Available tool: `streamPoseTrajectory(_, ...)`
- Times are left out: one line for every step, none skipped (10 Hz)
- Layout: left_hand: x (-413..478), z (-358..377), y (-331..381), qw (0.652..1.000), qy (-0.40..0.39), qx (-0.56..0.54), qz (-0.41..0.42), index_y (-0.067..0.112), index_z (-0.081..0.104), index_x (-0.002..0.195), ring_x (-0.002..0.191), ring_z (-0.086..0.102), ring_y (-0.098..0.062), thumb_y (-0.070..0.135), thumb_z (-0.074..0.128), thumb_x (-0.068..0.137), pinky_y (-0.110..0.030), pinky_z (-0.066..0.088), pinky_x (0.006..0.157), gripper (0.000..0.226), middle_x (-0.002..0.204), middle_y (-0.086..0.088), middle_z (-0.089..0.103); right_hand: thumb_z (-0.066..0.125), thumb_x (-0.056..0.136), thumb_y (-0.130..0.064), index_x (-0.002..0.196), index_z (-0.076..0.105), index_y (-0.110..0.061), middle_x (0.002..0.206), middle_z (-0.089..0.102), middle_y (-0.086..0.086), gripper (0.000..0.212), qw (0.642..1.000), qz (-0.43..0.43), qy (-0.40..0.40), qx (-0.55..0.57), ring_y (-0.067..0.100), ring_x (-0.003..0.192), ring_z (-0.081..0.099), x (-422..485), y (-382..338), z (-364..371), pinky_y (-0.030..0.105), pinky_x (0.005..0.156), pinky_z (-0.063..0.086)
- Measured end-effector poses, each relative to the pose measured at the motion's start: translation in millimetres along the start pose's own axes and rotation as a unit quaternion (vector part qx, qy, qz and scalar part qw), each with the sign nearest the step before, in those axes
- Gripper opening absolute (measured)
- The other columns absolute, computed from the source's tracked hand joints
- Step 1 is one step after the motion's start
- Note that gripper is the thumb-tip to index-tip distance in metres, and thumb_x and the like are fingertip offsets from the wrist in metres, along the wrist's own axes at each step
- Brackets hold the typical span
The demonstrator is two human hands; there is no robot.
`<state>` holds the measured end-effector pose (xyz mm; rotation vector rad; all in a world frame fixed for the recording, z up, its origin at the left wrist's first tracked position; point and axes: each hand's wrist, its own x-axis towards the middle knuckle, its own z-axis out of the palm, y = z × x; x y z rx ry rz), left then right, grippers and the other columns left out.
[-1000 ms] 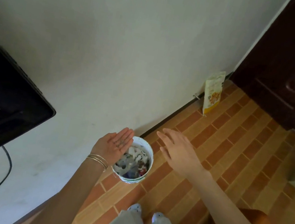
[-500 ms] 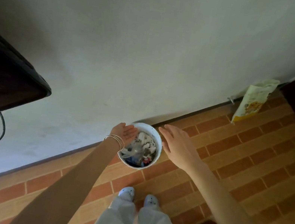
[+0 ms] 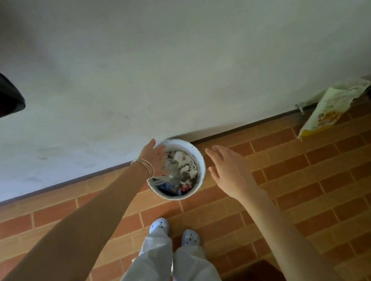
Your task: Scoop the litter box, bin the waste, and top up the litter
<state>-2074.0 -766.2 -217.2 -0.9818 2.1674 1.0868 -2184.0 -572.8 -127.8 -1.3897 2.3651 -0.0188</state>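
Two risks are judged likely from this position. Waste could be spilled onto the brick-patterned floor point(image 3: 319, 188) if it is tipped out over the near-left rim of the white bin point(image 3: 201, 168), since the bin is already heaped close to its top with crumpled paper and wrappers. The bin could also be knocked over by a careless brush of the wrist, as it looks light and stands against the foot of the wall point(image 3: 170, 51).

The left hand point(image 3: 154, 157) is held over the left edge of the bin, its fingers extended over the rubbish; whether anything is cupped under the palm cannot be told, and contact with the rim is not clear. Thin bangles point(image 3: 144, 166) are worn at that wrist. The right hand point(image 3: 231, 170) is spread flat and open just beside the right of the bin, holding nothing and apart from the rim.

A yellow-and-white bag point(image 3: 329, 108), possibly litter, is leaned against the wall well apart to the right. No litter box is in view.
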Motion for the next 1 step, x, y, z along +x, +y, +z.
streamPoseTrajectory(-21.6,-8.0,3.3,0.993,-0.068,-0.099,0.011,-0.001,0.017,0.146,0.144,0.015,-0.023,0.023,0.019,0.104,-0.014,0.036,0.093,0.048,0.154,-0.013,0.018,0.042,0.097,-0.027,0.141,0.031,-0.015,0.143,0.038,0.007,0.047,1.0,-0.001,-0.001,-0.008,0.022,0.131,0.036,-6.1,-8.6,-9.9,0.035,0.108,0.03)
